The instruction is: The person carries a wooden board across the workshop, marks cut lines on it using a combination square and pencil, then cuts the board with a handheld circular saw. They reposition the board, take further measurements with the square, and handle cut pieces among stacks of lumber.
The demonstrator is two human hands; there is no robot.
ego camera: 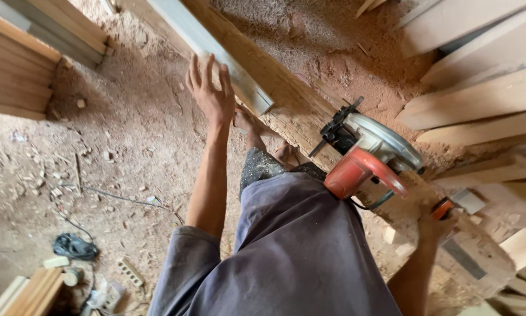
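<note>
Long wooden beam [286,99] runs diagonally from far left to near right, rough and dusty. Left hand [211,93] lies spread wide on the grey plank [216,55] atop it. Right hand [435,222] grips a small orange tool [443,208], beside the red circular saw [368,155].

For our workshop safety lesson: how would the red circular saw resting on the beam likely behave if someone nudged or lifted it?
The red circular saw looks motor-heavy for its size, so lifting probably needs a firm grip. It sits on the narrow, sloping beam, so a sideways nudge could tip it off. Sawdust coating the wood may let it slide. Neither the left hand nor the right hand is on it.
</note>
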